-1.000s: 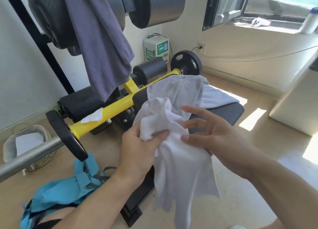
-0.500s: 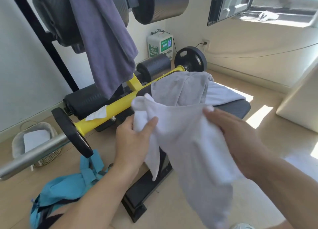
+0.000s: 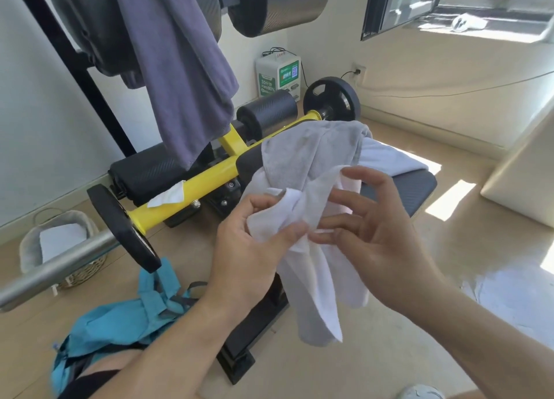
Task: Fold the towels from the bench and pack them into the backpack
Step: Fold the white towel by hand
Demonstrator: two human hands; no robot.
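Observation:
My left hand point(image 3: 254, 245) grips a bunched top edge of a white towel point(image 3: 317, 293), which hangs down in front of the bench. Close beside it, my right hand point(image 3: 377, 233) has its fingers spread and fairly straight, the fingertips touching the towel's upper fold. A grey towel point(image 3: 314, 146) lies crumpled on the black bench pad point(image 3: 413, 185), with a pale towel point(image 3: 386, 158) under it. The teal backpack point(image 3: 120, 323) lies on the floor at lower left, beside my left forearm.
A purple-grey cloth point(image 3: 180, 68) hangs from the padded rollers above. A yellow bar point(image 3: 192, 188) with black weight plates and a steel barbell point(image 3: 54, 266) cross the left side. A woven basket point(image 3: 60, 248) sits by the left wall, and a white block point(image 3: 527, 182) stands at the right.
My hands, which held the white towel stretched between them, have come together. My right hand has let go of its corner, and the towel is bunched in my left hand.

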